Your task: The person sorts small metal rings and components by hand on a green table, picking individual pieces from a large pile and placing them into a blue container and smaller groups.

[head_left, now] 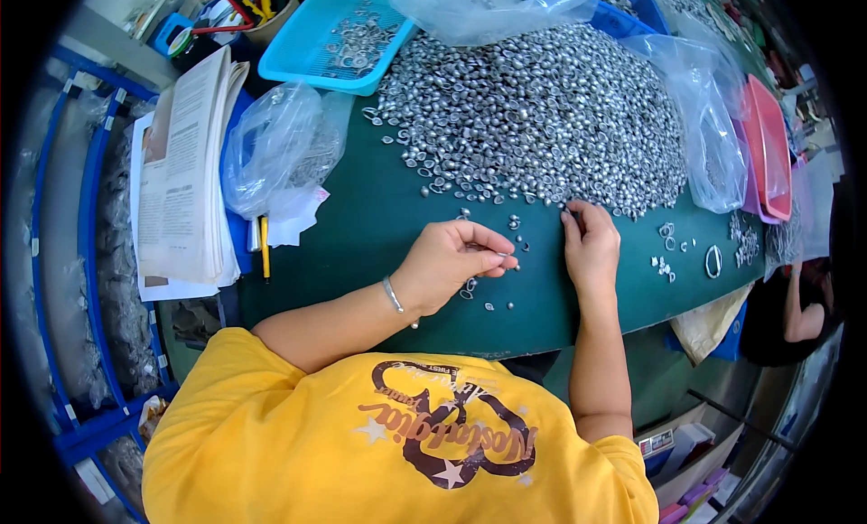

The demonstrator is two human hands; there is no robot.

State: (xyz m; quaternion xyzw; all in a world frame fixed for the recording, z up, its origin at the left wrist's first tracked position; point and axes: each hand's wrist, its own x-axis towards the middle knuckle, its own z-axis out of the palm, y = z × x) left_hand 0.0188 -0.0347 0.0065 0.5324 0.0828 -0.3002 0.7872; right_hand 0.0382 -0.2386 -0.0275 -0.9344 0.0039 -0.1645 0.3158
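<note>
A large heap of small silver metal pieces [542, 117], rounded and ring-like, covers the far middle of the green table [361, 208]. My left hand [456, 260], with a silver bangle at its wrist, is closed in a pinch just nearer than the heap. A small silver metal piece shows at its fingertips, partly hidden by the fingers. My right hand [591, 244] reaches the heap's near edge with thumb and forefinger together; what lies between them is too small to make out. Several loose pieces [515, 222] are scattered between and around both hands.
A turquoise basket [280, 59] with metal parts stands far left, beside a clear plastic bag [271, 149] and stacked papers [185, 172]. On the right are another clear bag [713, 154], a red tray [768, 149] and a white ring [713, 261]. A person [795, 316] is at far right.
</note>
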